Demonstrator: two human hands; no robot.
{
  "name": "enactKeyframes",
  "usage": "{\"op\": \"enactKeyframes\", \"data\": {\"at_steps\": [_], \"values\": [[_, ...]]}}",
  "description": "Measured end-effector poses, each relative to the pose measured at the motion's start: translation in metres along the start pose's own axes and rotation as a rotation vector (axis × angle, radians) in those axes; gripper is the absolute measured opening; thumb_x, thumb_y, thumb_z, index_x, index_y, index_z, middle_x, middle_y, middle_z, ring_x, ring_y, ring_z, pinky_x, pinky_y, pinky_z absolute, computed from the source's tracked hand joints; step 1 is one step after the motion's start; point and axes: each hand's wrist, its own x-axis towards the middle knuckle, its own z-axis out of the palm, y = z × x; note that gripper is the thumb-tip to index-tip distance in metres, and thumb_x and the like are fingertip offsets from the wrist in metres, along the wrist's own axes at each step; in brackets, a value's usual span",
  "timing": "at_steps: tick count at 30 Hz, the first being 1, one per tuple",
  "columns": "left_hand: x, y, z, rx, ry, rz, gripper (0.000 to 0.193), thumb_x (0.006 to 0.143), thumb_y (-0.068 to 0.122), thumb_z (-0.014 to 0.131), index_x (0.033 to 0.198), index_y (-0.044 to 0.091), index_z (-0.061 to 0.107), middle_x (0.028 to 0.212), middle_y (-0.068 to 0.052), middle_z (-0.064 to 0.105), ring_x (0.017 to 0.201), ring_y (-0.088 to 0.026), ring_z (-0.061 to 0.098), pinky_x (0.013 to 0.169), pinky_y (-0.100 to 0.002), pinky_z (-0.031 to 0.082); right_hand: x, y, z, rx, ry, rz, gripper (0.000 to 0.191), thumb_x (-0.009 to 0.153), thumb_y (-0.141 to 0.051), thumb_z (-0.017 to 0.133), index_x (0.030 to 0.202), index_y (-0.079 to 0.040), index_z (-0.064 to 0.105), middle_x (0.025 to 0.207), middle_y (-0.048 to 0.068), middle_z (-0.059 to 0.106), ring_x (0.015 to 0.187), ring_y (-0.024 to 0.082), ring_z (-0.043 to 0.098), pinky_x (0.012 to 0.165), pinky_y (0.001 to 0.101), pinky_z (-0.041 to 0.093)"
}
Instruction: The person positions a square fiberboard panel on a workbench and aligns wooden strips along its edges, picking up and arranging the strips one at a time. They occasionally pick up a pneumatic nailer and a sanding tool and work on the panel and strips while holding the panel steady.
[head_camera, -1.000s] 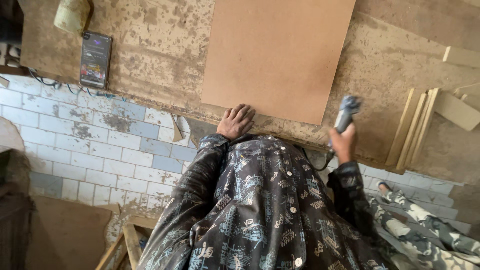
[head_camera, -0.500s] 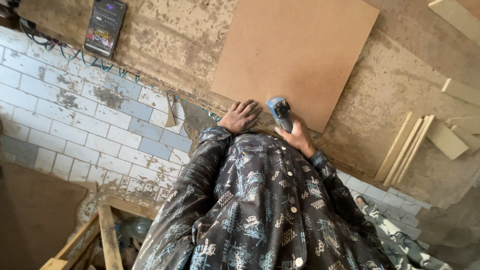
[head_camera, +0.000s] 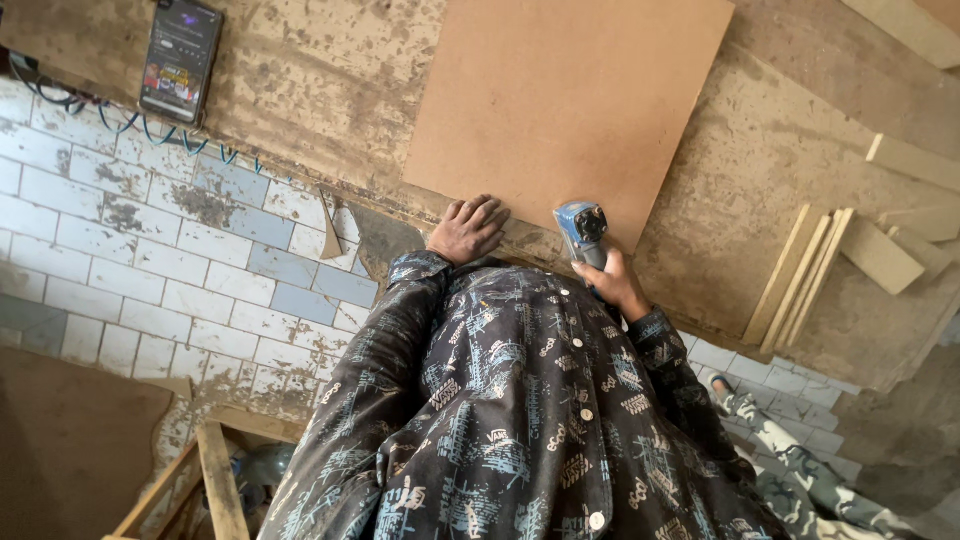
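Head view: left hand (head_camera: 468, 228) lies flat, fingers spread, on the brown board (head_camera: 570, 100) at the worktop's (head_camera: 760, 170) near edge; right hand (head_camera: 615, 285) grips a blue power tool (head_camera: 582, 232).

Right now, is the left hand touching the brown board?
Touching. Head view: left hand lies flat, its fingers on the near edge of the brown board.

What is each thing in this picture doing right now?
Flat brown fibreboard sheet: lying flat on the workbench.
Left hand: pressed flat at the sheet's near edge.
Right hand: gripping a tool.
Blue and grey power tool: held at the sheet's edge.
Black phone: screen lit.
Pale wooden strips: lying stacked side by side.
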Motion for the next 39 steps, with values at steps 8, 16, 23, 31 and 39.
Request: {"op": "enactKeyframes", "data": {"at_steps": [8,16,23,31,39], "values": [[0.019,-0.013,-0.023,-0.054,-0.210,-0.368,0.047,0.099,0.049,0.064,0.130,0.014,0.066,0.138,-0.011,0.061,0.129,-0.033,0.054,0.103,-0.054,0.041,-0.012,0.028,-0.038,-0.446,0.501,-0.105,0.052,0.080,-0.037,0.083,0.113,0.000,0.068,0.091,0.020,0.072,0.082,0.036,0.071,0.072,0.0472,0.055],[0.075,-0.097,-0.052,-0.357,0.123,-1.083,0.059,0.092,0.041,0.074,0.130,-0.002,0.063,0.102,-0.016,0.076,0.088,-0.025,0.072,0.079,-0.039,0.056,-0.029,0.038,-0.095,-0.937,1.085,-0.071,0.061,0.074,-0.037,0.079,0.127,-0.011,0.065,0.103,0.017,0.074,0.083,0.036,0.072,0.071,0.0495,0.054],[0.080,-0.045,-0.097,-0.912,-0.080,-1.141,0.044,0.110,0.036,0.063,0.083,0.001,0.057,0.061,-0.006,0.051,0.048,-0.017,0.040,0.044,-0.033,0.027,-0.009,0.035,-0.024,-0.539,0.830,-0.281,0.080,0.081,-0.058,0.081,0.133,-0.007,0.048,0.126,0.021,0.068,0.104,0.032,0.070,0.084,0.0472,0.060],[0.046,0.065,-0.031,-1.129,0.501,-1.325,0.029,0.109,0.037,0.061,0.095,0.012,0.057,0.074,-0.002,0.056,0.057,-0.012,0.050,0.046,-0.030,0.037,-0.006,0.024,-0.118,-0.063,0.718,-0.434,0.084,0.086,-0.037,0.083,0.150,0.003,0.044,0.148,0.026,0.051,0.136,0.041,0.054,0.110,0.0478,0.043],[0.123,0.154,0.090,-0.858,-0.529,-0.494,0.039,0.093,0.027,0.070,0.123,0.002,0.067,0.103,-0.011,0.076,0.089,-0.020,0.074,0.074,-0.032,0.060,-0.149,0.151,-0.276,-0.704,1.230,0.527,0.071,0.092,-0.055,0.066,0.144,-0.007,0.058,0.124,0.026,0.069,0.116,0.046,0.061,0.104,0.0611,0.046]]}}
